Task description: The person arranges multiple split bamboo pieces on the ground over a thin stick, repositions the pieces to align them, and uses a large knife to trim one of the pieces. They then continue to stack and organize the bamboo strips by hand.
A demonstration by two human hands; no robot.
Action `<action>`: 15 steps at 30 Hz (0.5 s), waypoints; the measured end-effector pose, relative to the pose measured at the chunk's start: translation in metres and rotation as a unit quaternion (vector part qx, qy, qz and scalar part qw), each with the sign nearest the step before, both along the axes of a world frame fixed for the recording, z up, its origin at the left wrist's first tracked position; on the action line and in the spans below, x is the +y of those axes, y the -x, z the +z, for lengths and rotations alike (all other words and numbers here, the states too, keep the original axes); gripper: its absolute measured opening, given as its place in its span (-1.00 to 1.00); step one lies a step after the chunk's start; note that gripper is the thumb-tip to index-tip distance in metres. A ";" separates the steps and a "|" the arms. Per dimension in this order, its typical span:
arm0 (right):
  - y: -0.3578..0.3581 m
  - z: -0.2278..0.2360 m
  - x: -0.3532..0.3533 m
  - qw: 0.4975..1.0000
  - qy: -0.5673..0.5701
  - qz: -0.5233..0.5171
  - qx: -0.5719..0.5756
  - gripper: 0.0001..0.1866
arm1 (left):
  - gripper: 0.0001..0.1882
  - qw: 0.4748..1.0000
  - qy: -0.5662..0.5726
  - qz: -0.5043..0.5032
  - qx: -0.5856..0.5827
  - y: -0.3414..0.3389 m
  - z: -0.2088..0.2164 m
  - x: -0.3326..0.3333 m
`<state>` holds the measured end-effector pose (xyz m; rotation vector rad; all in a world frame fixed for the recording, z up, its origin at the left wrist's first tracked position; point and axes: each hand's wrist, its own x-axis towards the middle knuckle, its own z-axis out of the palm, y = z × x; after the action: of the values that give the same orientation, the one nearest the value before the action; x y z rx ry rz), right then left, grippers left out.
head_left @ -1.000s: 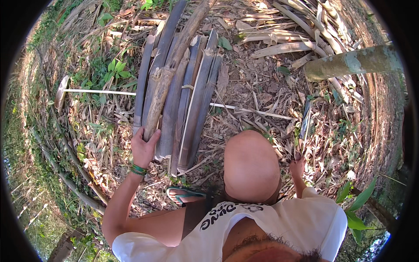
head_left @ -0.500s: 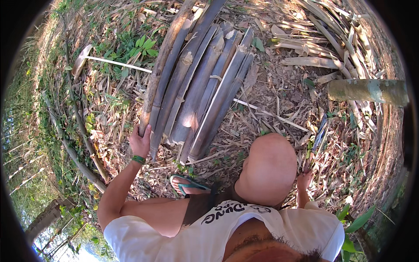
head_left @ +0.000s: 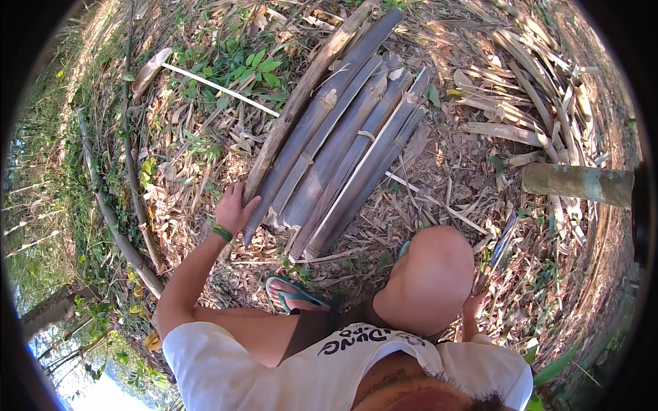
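Several dark split bamboo lengths [head_left: 339, 147] lie side by side on the leafy ground in front of me, slanting away to the far right. A rounder brown bamboo pole [head_left: 298, 103] lies along their left side. My left hand [head_left: 235, 207], with a green band at the wrist, is closed round this pole's near end, the thumb toward the neighbouring dark length. Beyond my raised knee, low on the right, my right hand [head_left: 473, 303] is closed on the lower end of a machete [head_left: 502, 243], its shiny blade pointing forward. The knee partly hides that hand.
A thin white strip [head_left: 219, 89] passes beneath the bamboo and shows again on its right. Pale dry husks [head_left: 514, 123] are heaped at the far right, near a tree trunk [head_left: 576, 183]. Long branches [head_left: 113, 212] and green undergrowth line the left. My sandalled foot [head_left: 295, 294] is close to the bamboo's near ends.
My view has turned, so the scene sits farther right and lower. The brown pole under my left hand has come closer to the dark lengths. Both hands keep their holds.
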<state>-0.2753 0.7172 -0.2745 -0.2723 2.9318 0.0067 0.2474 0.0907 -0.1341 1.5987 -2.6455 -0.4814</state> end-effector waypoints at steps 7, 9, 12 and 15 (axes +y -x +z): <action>0.006 0.038 -0.084 0.971 0.146 0.107 0.159 -0.03 | -0.10 0.991 0.114 -0.066 0.024 0.007 0.006 0.005; 0.020 0.081 -0.152 0.975 0.134 0.128 0.121 -0.13 | -0.11 0.983 0.145 -0.113 0.006 0.023 0.025 0.011; 0.068 0.103 -0.215 0.935 0.269 0.201 0.111 -0.39 | -0.13 0.954 0.181 -0.231 0.069 0.088 0.041 0.017; 0.125 0.118 -0.287 0.925 0.273 0.244 0.106 -0.45 | -0.15 0.947 0.121 -0.294 0.053 0.137 0.038 0.032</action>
<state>-0.4005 0.4307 -0.1561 -1.1398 2.9167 -0.7558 0.1101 0.1228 -0.0960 0.6816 -2.9202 -0.2192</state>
